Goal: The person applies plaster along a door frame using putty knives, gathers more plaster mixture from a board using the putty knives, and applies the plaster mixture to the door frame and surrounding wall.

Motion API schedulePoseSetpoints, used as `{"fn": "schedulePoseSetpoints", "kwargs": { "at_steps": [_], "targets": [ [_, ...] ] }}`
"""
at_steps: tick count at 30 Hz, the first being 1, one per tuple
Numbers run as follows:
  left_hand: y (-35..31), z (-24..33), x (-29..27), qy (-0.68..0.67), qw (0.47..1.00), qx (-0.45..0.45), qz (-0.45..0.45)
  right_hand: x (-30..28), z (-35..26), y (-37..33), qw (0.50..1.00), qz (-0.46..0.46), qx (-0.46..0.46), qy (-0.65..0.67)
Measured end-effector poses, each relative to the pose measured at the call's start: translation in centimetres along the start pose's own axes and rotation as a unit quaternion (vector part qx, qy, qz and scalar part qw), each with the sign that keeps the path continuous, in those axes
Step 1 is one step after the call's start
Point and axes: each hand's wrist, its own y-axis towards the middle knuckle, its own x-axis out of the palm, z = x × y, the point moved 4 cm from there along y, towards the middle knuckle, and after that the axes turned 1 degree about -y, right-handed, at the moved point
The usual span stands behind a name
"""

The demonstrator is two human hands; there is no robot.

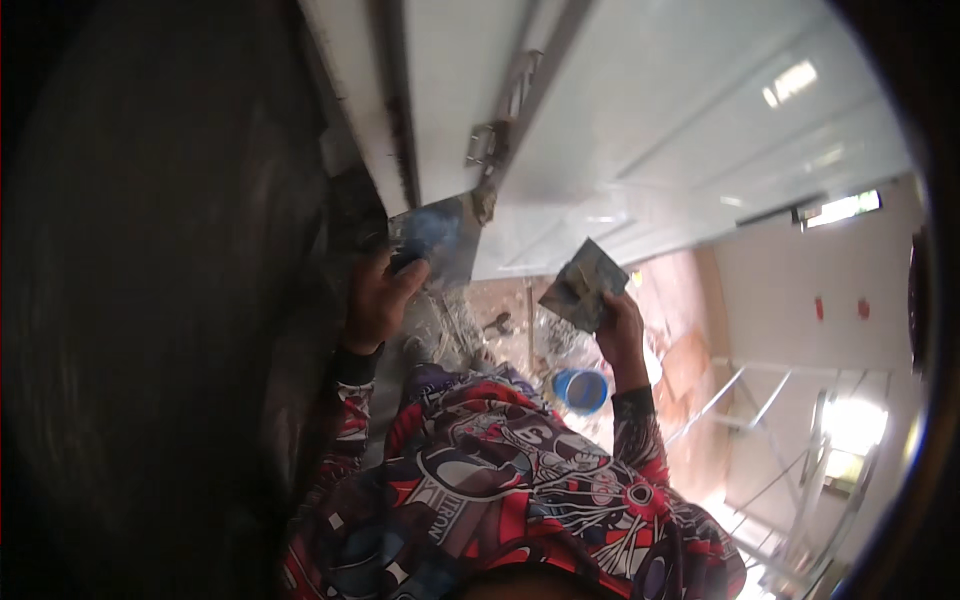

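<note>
My left hand [376, 306] is closed on the edge of a flat, blue-grey plate [455, 238], its thumb on the upper face. The plate lies close to the lower end of a white door frame [445, 120] and looks smeared. To the right, my right hand [622, 335] grips a square, grey flat plate [588, 275] by its lower right corner. Brownish paste-like smears mark this plate's face. It appears in front of the lower edge of a large white door panel [680, 130]. Handles on the two plates, if any, are hidden.
A metal latch fitting [487, 145] sits on the door edge. On the littered floor [508, 297] stands a blue bucket [580, 391]. Metal frame bars [760, 400] rise at the right, before a pale wall [770, 290] with red patches. A dark surface [160, 300] fills the left.
</note>
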Motion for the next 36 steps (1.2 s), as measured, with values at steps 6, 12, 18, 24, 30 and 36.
{"fn": "schedulePoseSetpoints", "kwargs": {
  "at_steps": [6, 12, 18, 24, 30, 36],
  "targets": [
    [-0.7, 3.7, -1.0, 0.116, 0.92, 0.255, 0.272, 0.7, -0.8, 0.5, 0.998, -0.046, 0.048, 0.006],
    [1.7, 7.4, 0.5, 0.322, 0.733, 0.436, 0.411, 2.1, -2.3, 0.8, 0.996, -0.045, 0.068, -0.02],
    [4.3, 5.2, 2.6, 0.272, 0.755, 0.432, 0.412, 1.7, -3.2, -0.1, 0.997, -0.043, 0.058, -0.041],
    [5.8, 5.4, 3.4, 0.288, 0.732, 0.442, 0.431, 1.9, -3.5, -0.6, 0.996, -0.042, 0.055, -0.055],
    [7.4, 4.9, 5.2, 0.294, 0.757, 0.419, 0.405, 0.7, -3.2, -0.5, 0.997, -0.034, 0.048, -0.04],
    [7.1, 6.0, 3.5, 0.31, 0.768, 0.433, 0.355, 1.6, -3.5, -0.5, 0.996, -0.059, 0.046, -0.04]
  ]
}}
